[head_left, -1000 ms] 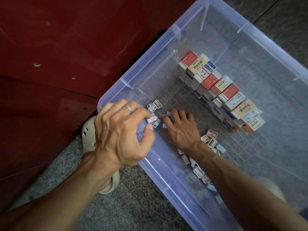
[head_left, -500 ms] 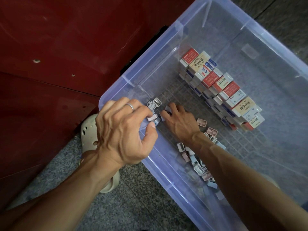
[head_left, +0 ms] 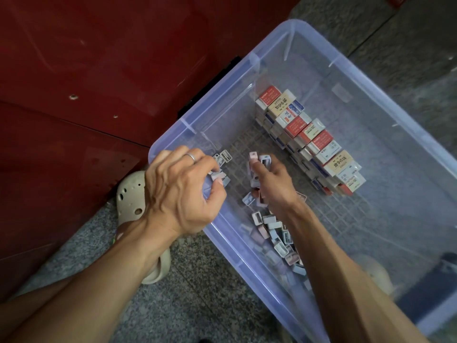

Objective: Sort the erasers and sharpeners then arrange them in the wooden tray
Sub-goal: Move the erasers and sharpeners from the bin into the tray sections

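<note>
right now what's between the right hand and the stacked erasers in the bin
Nothing: in the head view only the bare gridded floor of the clear plastic bin separates the right hand from the stacked erasers.

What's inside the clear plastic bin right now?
Inside the bin: stacked boxed erasers, loose small sharpeners, and the right hand gripping several. The forearm covers more; the left hand holds sharpeners at the rim.

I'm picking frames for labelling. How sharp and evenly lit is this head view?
Head view: the eraser stack is sharp, its print legible; the loose sharpeners near the bin wall are soft, seen partly through hazy plastic; the right forearm blurs toward the bottom edge; lighting is dim and even, with faint glare on the red panel; wide-angle bending shows at the edges.
</note>
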`<state>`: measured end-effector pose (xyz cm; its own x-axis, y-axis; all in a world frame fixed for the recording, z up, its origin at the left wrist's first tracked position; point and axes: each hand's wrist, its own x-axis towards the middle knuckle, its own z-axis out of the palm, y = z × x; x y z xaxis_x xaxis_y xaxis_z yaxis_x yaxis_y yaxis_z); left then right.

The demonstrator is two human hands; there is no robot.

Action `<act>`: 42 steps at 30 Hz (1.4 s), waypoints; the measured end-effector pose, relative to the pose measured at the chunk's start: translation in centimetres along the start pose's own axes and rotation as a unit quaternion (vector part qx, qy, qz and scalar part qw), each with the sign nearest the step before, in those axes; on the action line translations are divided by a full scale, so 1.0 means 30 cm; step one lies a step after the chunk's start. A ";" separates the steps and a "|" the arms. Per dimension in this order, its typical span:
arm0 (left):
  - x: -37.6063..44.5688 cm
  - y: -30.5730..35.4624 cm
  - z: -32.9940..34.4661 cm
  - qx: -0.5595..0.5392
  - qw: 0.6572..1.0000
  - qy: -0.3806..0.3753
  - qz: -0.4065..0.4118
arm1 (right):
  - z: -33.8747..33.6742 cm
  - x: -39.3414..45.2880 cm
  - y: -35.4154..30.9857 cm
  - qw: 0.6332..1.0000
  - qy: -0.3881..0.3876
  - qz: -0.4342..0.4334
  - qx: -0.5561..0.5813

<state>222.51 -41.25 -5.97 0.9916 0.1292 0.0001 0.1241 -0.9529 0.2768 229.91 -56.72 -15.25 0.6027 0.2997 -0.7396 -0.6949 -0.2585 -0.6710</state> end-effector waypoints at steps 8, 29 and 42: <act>0.005 0.046 -0.034 -0.120 0.987 -0.041 -0.102 | -0.031 -0.287 -0.154 0.977 -0.023 0.025 0.212; -0.485 0.218 -0.758 -0.488 0.797 0.224 -0.277 | 0.216 -1.103 -0.490 0.946 -0.194 -0.101 0.240; -0.715 -0.076 -1.125 -0.485 0.781 0.316 -0.236 | 0.720 -1.307 -0.602 0.929 -0.339 -0.116 0.088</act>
<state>199.76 -32.57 25.83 0.5898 0.8046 0.0683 0.0806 -0.1427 0.9865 210.36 -43.97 26.99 0.3997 0.8543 -0.3323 -0.6666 0.0221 -0.7451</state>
